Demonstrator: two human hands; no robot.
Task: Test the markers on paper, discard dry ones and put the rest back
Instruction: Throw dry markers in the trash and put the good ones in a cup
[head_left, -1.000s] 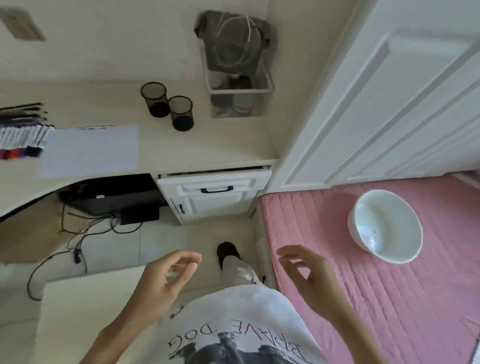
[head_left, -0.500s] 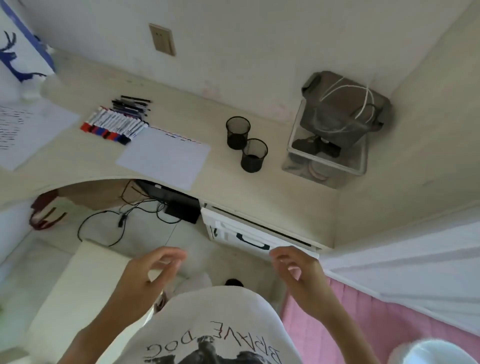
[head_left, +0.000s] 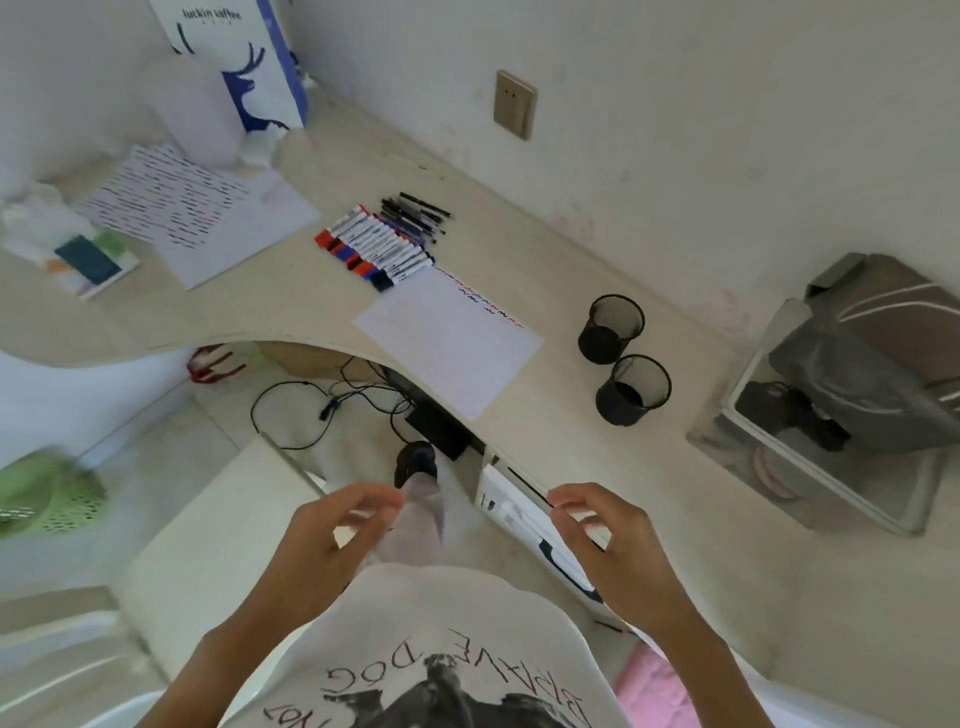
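A row of white markers (head_left: 375, 246) with red, blue and black caps lies on the pale desk (head_left: 561, 447), with a bunch of black pens (head_left: 415, 214) just behind it. A white sheet of paper (head_left: 450, 341) with a few coloured test marks along its far edge lies beside them. Two black mesh cups (head_left: 623, 361) stand to the right of the sheet. My left hand (head_left: 322, 545) and my right hand (head_left: 613, 551) hover low in front of my shirt, fingers loosely curled, holding nothing, well short of the markers.
A second sheet full of marks (head_left: 171, 208) and a blue and white paper bag (head_left: 249, 67) sit at the desk's far left. A clear bin with a grey bag (head_left: 852, 395) stands at the right. A green mesh basket (head_left: 47, 499), cables and a white stool are on the floor.
The view has swung left from the pink bed and white bowl to the desk. The markers and the paper have come into view. Both hands stay raised and empty.
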